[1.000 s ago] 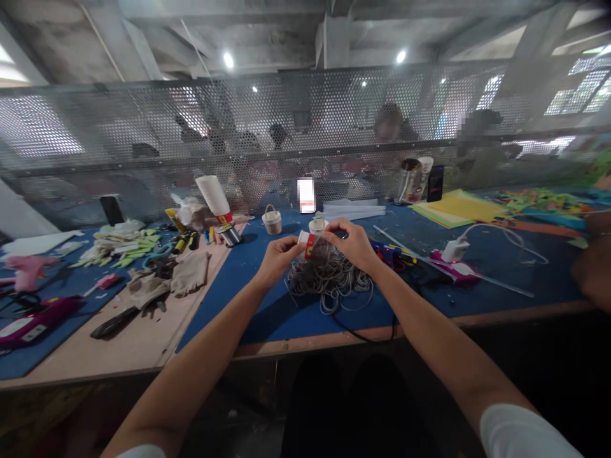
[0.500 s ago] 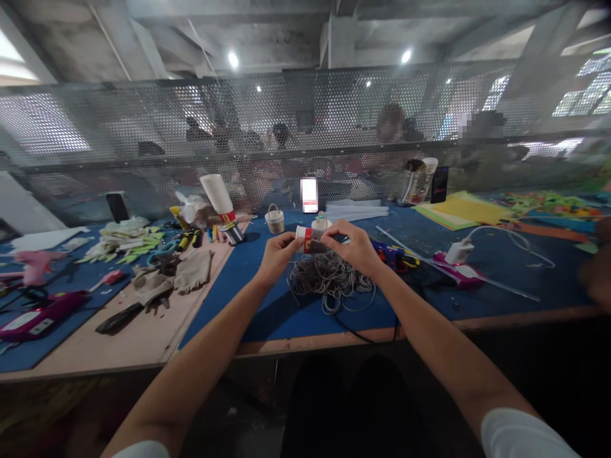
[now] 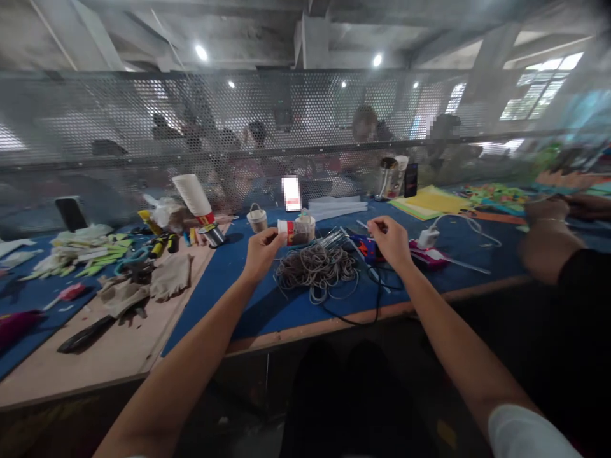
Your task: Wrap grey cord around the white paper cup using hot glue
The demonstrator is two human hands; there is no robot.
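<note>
My left hand is closed around a small paper cup with a red band, held on its side above a heap of grey cord on the blue mat. My right hand has come off the cup and hovers to the right with fingers curled in a pinch, just above a blue and yellow glue gun; what it pinches is too small to make out. A thin strand seems to run from the cup toward the right hand.
A perforated metal screen closes the back of the table. A stack of paper cups, a tiny basket, gloves, green scraps and a black knife lie left. A co-worker's arm and coloured sheets are on the right.
My right hand let go of the cup and moved right toward the glue gun. The left hand keeps the cup. The view swung right and a co-worker's arm came into sight.
</note>
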